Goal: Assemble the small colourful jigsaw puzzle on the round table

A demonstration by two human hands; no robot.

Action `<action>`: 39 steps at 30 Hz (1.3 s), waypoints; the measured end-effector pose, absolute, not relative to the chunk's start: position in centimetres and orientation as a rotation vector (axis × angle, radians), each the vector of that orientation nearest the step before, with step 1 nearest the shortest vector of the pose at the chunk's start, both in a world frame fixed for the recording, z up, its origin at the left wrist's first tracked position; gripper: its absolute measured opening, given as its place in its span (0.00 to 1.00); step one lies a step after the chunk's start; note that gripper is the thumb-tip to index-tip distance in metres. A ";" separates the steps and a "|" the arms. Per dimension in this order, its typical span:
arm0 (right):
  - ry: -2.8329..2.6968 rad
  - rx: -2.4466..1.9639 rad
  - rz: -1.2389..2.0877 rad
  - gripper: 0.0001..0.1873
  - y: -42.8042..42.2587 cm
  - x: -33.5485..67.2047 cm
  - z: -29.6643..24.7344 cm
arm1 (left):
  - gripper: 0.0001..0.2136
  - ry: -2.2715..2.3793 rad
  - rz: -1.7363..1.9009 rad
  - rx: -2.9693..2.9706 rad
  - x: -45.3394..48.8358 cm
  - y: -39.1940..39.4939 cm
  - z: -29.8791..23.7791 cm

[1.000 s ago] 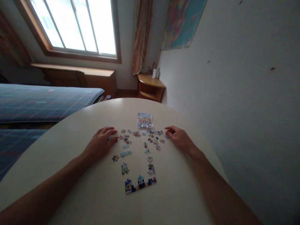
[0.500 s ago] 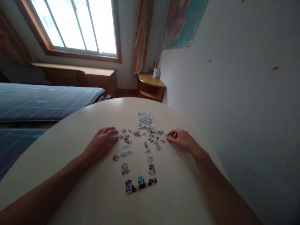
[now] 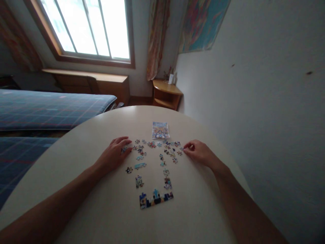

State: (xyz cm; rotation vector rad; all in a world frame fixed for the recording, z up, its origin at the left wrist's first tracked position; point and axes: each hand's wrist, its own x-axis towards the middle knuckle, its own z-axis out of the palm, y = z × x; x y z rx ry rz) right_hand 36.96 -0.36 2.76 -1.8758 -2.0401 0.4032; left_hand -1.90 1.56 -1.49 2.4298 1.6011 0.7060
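My right hand point(image 3: 199, 153) is closed in a pinch at the right edge of the loose pieces, with a small puzzle piece point(image 3: 181, 148) at its fingertips. On the other side, my left hand point(image 3: 117, 151) rests on the table, fingers and thumb apart around puzzle pieces point(image 3: 124, 149) that are partly hidden. Between the hands lie several scattered jigsaw pieces point(image 3: 151, 145). Nearer to me, a joined strip of puzzle point(image 3: 156, 200) forms a bottom edge. Short joined sections point(image 3: 139, 181) stand in a column on the left, and others point(image 3: 167, 183) on the right.
A small picture sheet point(image 3: 160, 130) lies beyond the pieces on the round white table point(image 3: 101, 203). A bed with a plaid mattress point(image 3: 56, 108) is at the left. A wooden corner shelf point(image 3: 167, 88) stands behind the table, and a wall point(image 3: 274, 112) runs along the right.
The whole view has shifted slightly, so everything appears a little further right. Both hands keep nearly the same places among the pieces, and the puzzle layout looks unchanged.
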 end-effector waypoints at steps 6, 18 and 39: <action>-2.027 -1.885 0.374 0.08 -0.3 36.6 2.7 | 0.19 1.610 0.732 2.422 -1.8 1.6 -1.4; -2.165 -1.657 0.108 0.12 -0.7 32.9 3.0 | 0.20 1.251 0.570 2.668 -0.9 0.5 -0.4; -2.579 -1.210 0.220 0.31 -2.2 27.6 2.3 | 0.29 1.228 0.549 2.603 0.7 0.7 0.5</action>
